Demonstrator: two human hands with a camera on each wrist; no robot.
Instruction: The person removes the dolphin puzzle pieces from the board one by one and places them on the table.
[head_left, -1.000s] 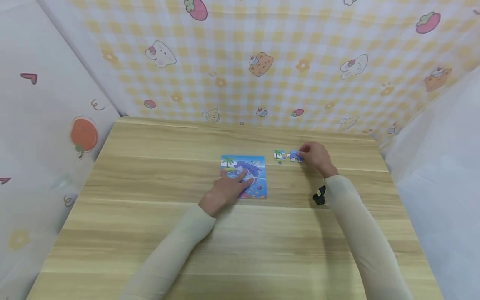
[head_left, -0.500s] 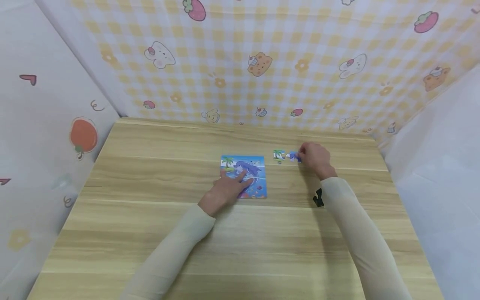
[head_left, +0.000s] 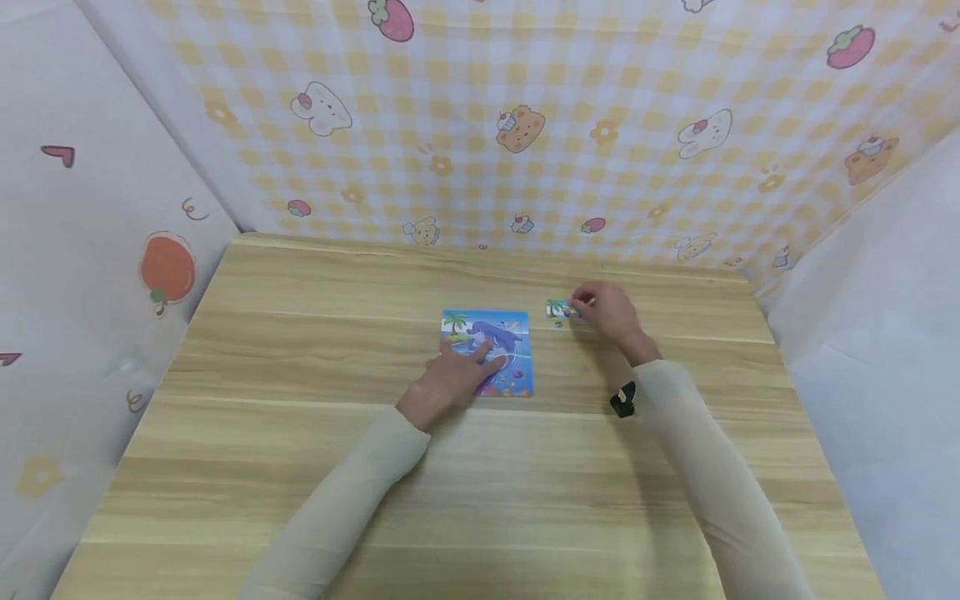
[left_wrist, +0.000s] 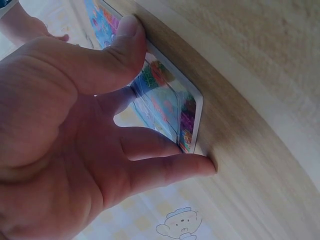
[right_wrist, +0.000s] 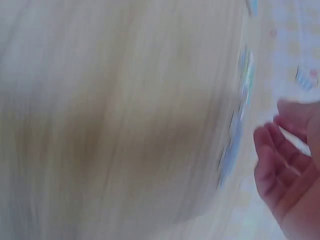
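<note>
My left hand (head_left: 450, 379) lies with spread fingers on a square dolphin puzzle (head_left: 489, 320), touching its lower left part. In the left wrist view the thumb and fingertips rest about the puzzle's edge (left_wrist: 186, 95). To the right of it lie two jigsaw pieces: one with a palm tree (head_left: 555, 308) and one with part of a dolphin (head_left: 578, 316), mostly covered by my fingers. My right hand (head_left: 611, 315) hovers over these pieces. The right wrist view, blurred, shows its fingers (right_wrist: 272, 145) loosely bent with nothing visible between them, apart from the pieces (right_wrist: 231, 150).
A wooden table (head_left: 337, 492) carries everything. Behind it hangs a checked cloth (head_left: 450, 192) with cartoon prints, and white printed sheets (head_left: 90, 250) stand at the sides. A black device (head_left: 622, 400) sits at my right wrist.
My right hand has moved left from the right edge of the dolphin piece to above it, covering most of it. My left hand and the square puzzle have stayed in place.
</note>
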